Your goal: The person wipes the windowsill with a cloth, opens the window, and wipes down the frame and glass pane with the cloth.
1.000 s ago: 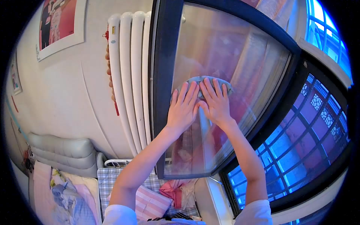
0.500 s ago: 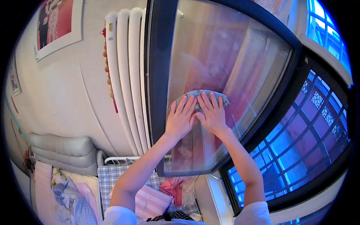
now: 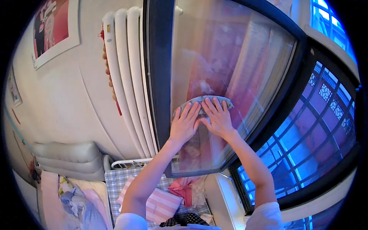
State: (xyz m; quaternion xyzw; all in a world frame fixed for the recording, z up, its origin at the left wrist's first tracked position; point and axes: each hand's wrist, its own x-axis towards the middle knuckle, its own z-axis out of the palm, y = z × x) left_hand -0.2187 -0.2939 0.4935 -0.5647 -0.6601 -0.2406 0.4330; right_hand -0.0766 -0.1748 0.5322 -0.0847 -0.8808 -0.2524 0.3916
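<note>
Both palms are pressed to the glass pane point(image 3: 214, 73) of a dark-framed window sash that stands swung into the room. Under the fingers lies a grey-blue cloth point(image 3: 207, 98), flat on the glass, its upper edge curving out above the fingertips. My left hand point(image 3: 186, 122) covers the cloth's left part with fingers stretched out. On the right part, my right hand point(image 3: 217, 118) lies flat too, fingers spread. The two thumbs meet at the middle. Most of the cloth is hidden beneath the hands.
A white radiator point(image 3: 126, 76) stands on the wall left of the sash frame point(image 3: 159, 76). Below are a bed with a plaid sheet point(image 3: 120, 180), a striped pillow point(image 3: 163, 205) and a grey headboard point(image 3: 69, 159). A barred window point(image 3: 303, 142) is at right.
The view has shifted a little. Both hands and the cloth sit slightly lower on the glass, still pressed flat against it.
</note>
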